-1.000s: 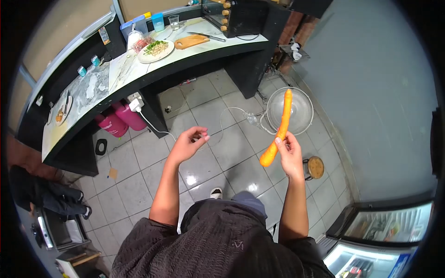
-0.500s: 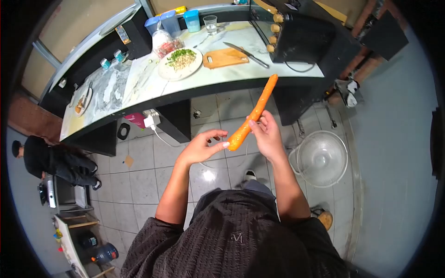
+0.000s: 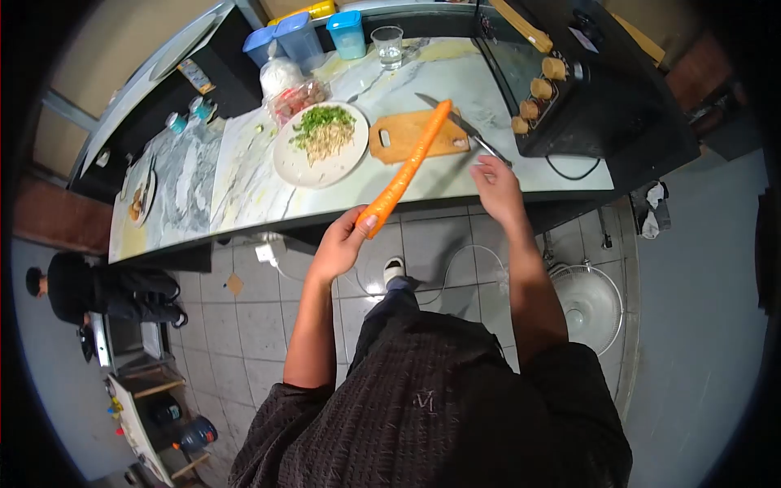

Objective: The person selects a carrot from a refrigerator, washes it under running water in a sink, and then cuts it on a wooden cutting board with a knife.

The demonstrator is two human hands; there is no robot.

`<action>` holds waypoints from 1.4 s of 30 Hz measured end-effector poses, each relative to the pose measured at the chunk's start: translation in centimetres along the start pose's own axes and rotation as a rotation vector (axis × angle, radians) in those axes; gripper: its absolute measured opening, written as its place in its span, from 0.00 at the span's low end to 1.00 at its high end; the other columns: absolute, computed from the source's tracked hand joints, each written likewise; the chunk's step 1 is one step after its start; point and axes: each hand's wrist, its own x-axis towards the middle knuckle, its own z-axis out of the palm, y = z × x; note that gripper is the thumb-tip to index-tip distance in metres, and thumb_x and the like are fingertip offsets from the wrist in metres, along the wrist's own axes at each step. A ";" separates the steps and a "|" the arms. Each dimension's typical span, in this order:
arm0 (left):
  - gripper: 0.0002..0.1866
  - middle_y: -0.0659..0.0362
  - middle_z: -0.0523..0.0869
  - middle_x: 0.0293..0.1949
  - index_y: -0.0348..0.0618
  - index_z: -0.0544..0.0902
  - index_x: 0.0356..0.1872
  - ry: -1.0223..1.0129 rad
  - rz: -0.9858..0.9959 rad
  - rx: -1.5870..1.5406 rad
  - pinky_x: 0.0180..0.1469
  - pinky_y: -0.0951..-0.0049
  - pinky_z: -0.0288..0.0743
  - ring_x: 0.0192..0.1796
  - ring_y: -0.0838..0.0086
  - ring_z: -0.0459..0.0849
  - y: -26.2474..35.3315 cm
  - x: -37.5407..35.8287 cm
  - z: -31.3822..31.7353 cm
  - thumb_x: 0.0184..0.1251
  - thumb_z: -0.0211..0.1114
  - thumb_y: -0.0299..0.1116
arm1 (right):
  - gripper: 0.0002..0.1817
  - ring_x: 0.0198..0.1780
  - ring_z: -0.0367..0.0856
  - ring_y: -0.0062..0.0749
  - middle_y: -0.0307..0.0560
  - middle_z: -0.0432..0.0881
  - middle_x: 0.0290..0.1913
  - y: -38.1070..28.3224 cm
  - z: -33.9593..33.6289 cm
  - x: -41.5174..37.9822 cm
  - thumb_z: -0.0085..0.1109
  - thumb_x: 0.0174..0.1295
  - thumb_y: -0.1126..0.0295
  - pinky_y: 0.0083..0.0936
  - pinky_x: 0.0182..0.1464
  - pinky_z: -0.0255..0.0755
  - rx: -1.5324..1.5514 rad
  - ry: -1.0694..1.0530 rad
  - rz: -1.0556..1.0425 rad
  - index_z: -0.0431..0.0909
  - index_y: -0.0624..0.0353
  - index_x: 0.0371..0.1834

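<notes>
A long peeled carrot [image 3: 404, 173] is held at its thick end by my left hand [image 3: 340, 244], its thin end slanting up over the cutting board. My right hand [image 3: 498, 189] is off the carrot, fingers apart, at the counter's front edge near the knife handle. The knife [image 3: 468, 130] lies across the right end of the wooden cutting board [image 3: 399, 134], partly hidden behind the carrot tip. To the left of the board, a white plate [image 3: 313, 172] holds chopped green pieces and pale pieces.
A black oven [image 3: 602, 106] with several knobs stands at the counter's right. Behind the plate are a bag of red items [image 3: 297, 99], blue containers [image 3: 298, 41] and a glass [image 3: 388, 50]. A fan [image 3: 582, 309] stands on the floor; a person [image 3: 106, 289] is far left.
The counter is closer. My right hand has let go of the carrot and moved right towards the knife handle. My left hand now grips the carrot's thick end, and the carrot reaches over the board.
</notes>
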 end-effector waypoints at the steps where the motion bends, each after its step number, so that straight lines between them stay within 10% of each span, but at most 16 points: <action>1: 0.19 0.64 0.78 0.36 0.35 0.76 0.51 -0.015 0.011 -0.029 0.45 0.80 0.68 0.39 0.81 0.72 -0.4 1.6 -1.2 0.72 0.55 0.42 | 0.20 0.42 0.81 0.39 0.51 0.82 0.43 1.5 -0.1 1.7 0.63 0.57 0.62 0.33 0.46 0.73 -0.158 0.058 -0.006 0.76 0.61 0.49; 14: 0.24 0.62 0.80 0.45 0.35 0.70 0.60 -0.197 -0.027 -0.347 0.51 0.79 0.70 0.43 0.80 0.78 0.3 14.0 -9.3 0.64 0.64 0.30 | 0.20 0.45 0.75 0.50 0.57 0.77 0.46 6.8 1.4 10.3 0.62 0.51 0.67 0.43 0.49 0.69 -0.959 0.015 -0.115 0.75 0.60 0.49; 20: 0.20 0.63 0.80 0.37 0.37 0.74 0.56 -0.155 -0.168 -0.231 0.44 0.77 0.72 0.37 0.80 0.78 0.3 15.9 -8.6 0.66 0.62 0.34 | 0.12 0.42 0.76 0.54 0.60 0.78 0.36 3.9 1.5 7.7 0.54 0.60 0.69 0.43 0.43 0.71 -0.637 0.059 -0.136 0.73 0.67 0.41; 31: 0.19 0.50 0.81 0.43 0.33 0.75 0.53 0.104 0.068 0.347 0.40 0.74 0.75 0.38 0.68 0.81 -0.6 17.8 -2.9 0.63 0.64 0.32 | 0.15 0.23 0.67 0.15 0.36 0.72 0.23 -0.6 1.5 5.8 0.48 0.70 0.61 0.18 0.28 0.63 0.283 -0.101 0.452 0.74 0.63 0.40; 42: 0.23 0.50 0.80 0.49 0.40 0.77 0.56 0.209 0.197 0.349 0.43 0.74 0.76 0.43 0.66 0.81 -0.6 17.3 -1.0 0.57 0.67 0.26 | 0.14 0.20 0.62 0.14 0.33 0.66 0.22 -0.1 4.3 6.3 0.45 0.70 0.60 0.17 0.24 0.61 0.173 -0.200 0.417 0.72 0.60 0.35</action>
